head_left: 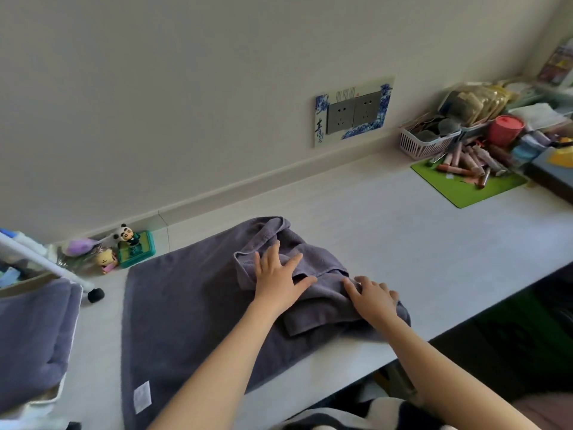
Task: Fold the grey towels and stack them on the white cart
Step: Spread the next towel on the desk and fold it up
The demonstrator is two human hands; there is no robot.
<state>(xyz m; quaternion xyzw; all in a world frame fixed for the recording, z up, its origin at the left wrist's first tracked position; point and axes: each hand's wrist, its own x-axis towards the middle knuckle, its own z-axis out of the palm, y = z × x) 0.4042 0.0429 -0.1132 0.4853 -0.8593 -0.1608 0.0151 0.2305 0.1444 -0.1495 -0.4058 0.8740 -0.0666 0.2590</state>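
1. While both bare arms reach forward over the white worktop (387, 218), a grey towel (186, 305) lies spread on it, and its right part is folded over into a crumpled double layer.
2. The left hand (279, 279) lies flat on the folded part, with fingers spread and the palm pressing down; its grip is open and holds nothing.
3. The right hand (375, 297) rests on the right end of the fold, near the front edge of the worktop. Its fingers are bent a little over the cloth, but I cannot tell if they pinch it or only press on it.
4. A small white label (142, 397) is on the near left corner of the towel.
5. At the left edge, more grey towels (31, 336) lie folded on the white cart (46, 263), just beside the worktop.
6. Behind the towel, against the wall, stand a panda figure (126, 234) on a green box (138, 249) and a small yellow figure (105, 259).
7. Far to the right are a green mat (471, 193) with cosmetic tubes (465, 164), a pink basket (424, 144) and a red cup (506, 130).
8. On the wall is a double socket (353, 114).
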